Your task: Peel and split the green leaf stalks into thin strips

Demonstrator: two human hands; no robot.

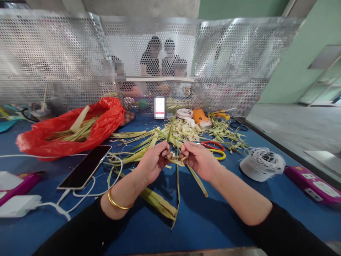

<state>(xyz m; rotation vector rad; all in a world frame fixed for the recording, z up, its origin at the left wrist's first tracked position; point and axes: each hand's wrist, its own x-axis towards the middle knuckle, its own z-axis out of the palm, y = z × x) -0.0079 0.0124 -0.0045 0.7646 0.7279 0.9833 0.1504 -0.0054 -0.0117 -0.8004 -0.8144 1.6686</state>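
Note:
Above the middle of the blue table, my left hand (157,160) and my right hand (198,160) face each other a short distance apart. Both are closed in a pinch on green plant strips (176,161). One blade sticks up from the left fingers, and long ends hang below both hands. A thicker bundle of husk leaves (158,203) lies under my left wrist. Behind the hands spread more loose leaves (135,155) and a pile of pale scraps (183,131). Scissors (218,153) with red and yellow handles lie beyond my right hand, partly hidden by it.
At left are a red plastic bag (106,122) of leaves, a phone (85,168) and white cables. White string (262,164) and a purple power strip (314,185) lie at right. Behind stand a lit phone (160,107), tape (184,113) and a perforated metal screen; several people show through it.

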